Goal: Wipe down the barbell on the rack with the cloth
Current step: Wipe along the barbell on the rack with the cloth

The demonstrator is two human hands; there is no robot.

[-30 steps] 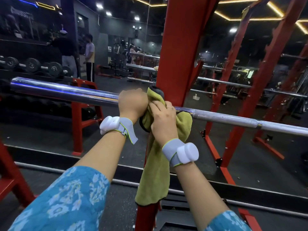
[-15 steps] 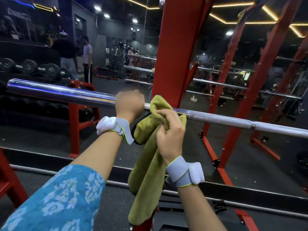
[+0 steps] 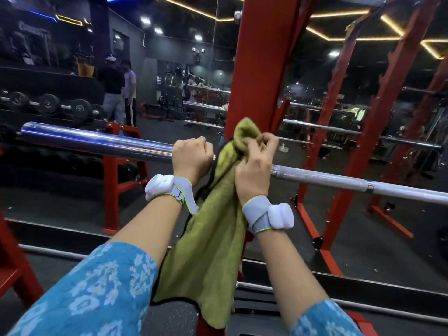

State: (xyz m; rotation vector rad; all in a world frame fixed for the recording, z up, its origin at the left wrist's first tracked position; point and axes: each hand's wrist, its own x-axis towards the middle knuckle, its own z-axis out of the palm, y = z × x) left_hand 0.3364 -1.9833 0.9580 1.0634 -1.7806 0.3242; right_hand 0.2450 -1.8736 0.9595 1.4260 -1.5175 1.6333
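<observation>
A long steel barbell [image 3: 339,180] lies across the red rack [image 3: 257,69], its thick shiny sleeve running off to the left. My left hand [image 3: 191,156] grips the sleeve close to the rack post. A green cloth [image 3: 208,238] is bunched over the bar beside the post and hangs down long between my forearms. My right hand [image 3: 254,170] pinches the top of the cloth, fingers curled into its folds. The bar's stretch under the cloth and hands is hidden.
A mirror wall behind the rack reflects red uprights [image 3: 378,132] and other bars. A dumbbell rack [image 3: 48,105] stands at the left, with two people [image 3: 118,93] beyond it. A red bench frame [image 3: 118,180] sits under the sleeve.
My right hand has lifted from a grip low on the cloth to pinching its bunched top, which now stands higher above the bar. My left hand keeps its grip on the sleeve.
</observation>
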